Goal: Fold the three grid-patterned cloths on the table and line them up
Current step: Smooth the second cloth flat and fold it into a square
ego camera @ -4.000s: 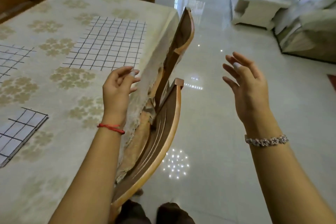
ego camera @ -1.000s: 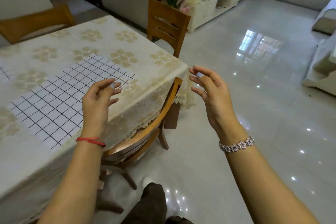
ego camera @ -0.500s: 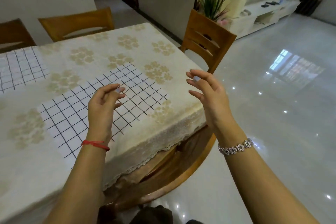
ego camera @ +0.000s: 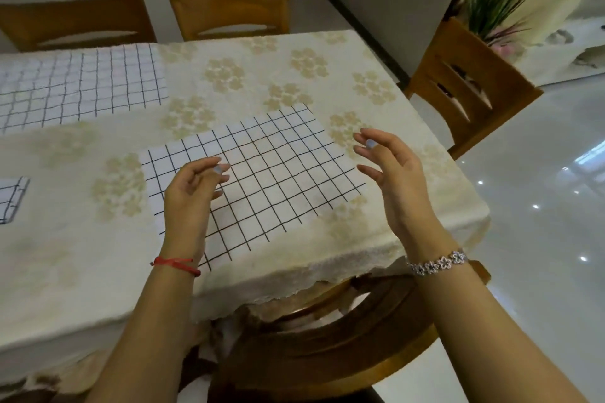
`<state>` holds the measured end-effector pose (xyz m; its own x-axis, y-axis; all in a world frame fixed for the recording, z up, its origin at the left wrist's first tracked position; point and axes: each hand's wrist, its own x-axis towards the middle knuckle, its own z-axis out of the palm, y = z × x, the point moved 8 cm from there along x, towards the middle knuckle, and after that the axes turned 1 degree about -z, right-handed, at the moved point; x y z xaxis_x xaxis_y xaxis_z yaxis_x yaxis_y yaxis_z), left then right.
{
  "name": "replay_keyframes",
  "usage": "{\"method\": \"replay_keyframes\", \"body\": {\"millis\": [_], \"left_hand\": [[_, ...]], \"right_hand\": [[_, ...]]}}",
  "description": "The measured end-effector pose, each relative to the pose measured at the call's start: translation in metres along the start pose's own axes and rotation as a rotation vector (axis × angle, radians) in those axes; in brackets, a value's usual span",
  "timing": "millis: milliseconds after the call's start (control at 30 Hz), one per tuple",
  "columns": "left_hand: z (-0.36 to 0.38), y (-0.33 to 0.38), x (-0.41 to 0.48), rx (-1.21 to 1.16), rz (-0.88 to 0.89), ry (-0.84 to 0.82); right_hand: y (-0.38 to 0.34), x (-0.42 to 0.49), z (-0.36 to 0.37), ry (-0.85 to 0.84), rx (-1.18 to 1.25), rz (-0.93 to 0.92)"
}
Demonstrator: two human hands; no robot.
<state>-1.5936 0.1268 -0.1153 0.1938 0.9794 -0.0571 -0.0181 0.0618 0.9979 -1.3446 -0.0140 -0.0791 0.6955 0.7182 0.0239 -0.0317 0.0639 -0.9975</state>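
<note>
left hand — raised over nearest grid cloth, grip loosely curled, nothing pinched | right hand — held beside cloth's right edge, fingers spread | cloth laid flat on bench

Both forearms are bare, with no sleeves in view. The left hand carries at its wrist a thin red cord bracelet, knotted, with a short loose end projecting toward 9 o'clock. The right hand carries at its wrist a silver-toned bracelet made of linked flower-shaped pieces, each with a dark centre, running from 8 o'clock up toward 2 o'clock across the wrist. The fingernails on both hands are painted pale lilac-blue; the polish is visible on the left thumb nail and on a right fingernail. No rings or watch are visible on either hand.
</note>
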Motion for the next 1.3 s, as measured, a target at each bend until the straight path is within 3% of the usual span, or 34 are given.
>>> {"method": "replay_keyframes", "body": {"millis": [300, 467, 767, 967, 1300], "left_hand": [[-0.035, -0.019, 0.01, 0.047, -0.045, 0.193], [-0.026, -0.06, 0.023, 0.207, -0.094, 0.233], [0.014, -0.131, 0.046, 0.744, -0.119, 0.103], [0.028, -0.146, 0.076, 1.011, -0.018, 0.036], [0.038, -0.181, 0.1, 1.231, -0.087, -0.149]], "right_hand": [[0.028, 0.051, 0.032, -0.139, -0.045, 0.058], [0.072, 0.083, 0.028, -0.157, -0.186, 0.097], [0.158, 0.113, 0.039, -0.392, -0.618, 0.071], [0.177, 0.133, 0.061, -0.557, -0.827, -0.123], [0.206, 0.154, 0.091, -0.789, -1.041, -0.23]]}}
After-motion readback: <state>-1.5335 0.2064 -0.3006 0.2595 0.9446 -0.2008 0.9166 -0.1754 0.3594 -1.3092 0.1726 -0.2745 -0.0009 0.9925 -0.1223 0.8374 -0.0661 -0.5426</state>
